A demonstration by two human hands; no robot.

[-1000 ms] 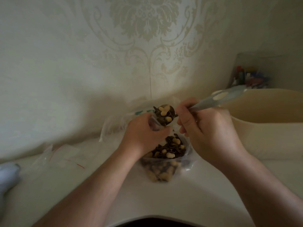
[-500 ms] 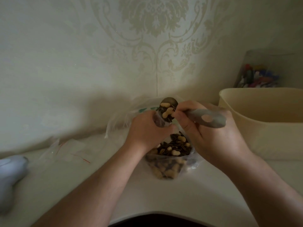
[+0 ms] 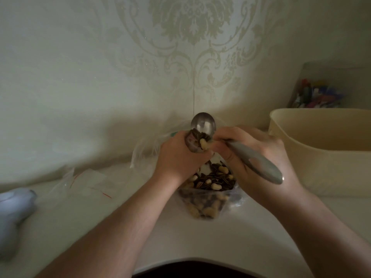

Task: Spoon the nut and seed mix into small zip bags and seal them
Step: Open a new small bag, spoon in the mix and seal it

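Note:
My left hand point(image 3: 177, 157) grips a small clear zip bag point(image 3: 191, 146) by its mouth, above a larger open plastic bag of nut and seed mix point(image 3: 208, 189) on the white table. My right hand point(image 3: 255, 155) holds a metal spoon point(image 3: 203, 124) by its grey handle. The spoon is tipped up steeply, its bowl mostly bare, and seeds and a peanut slide from it into the small bag's mouth. Most of the small bag is hidden inside my left hand.
A cream plastic tub point(image 3: 321, 149) stands at the right, a clear container of colourful items point(image 3: 319, 93) behind it. Spare small zip bags point(image 3: 86, 181) lie at the left, with a pale blue object point(image 3: 14, 209) at the left edge. The wallpapered wall is close behind.
The spoon has tilted from level and heaped to nearly upright, and most of its load has slid off toward the small bag. My right hand rotated with the handle.

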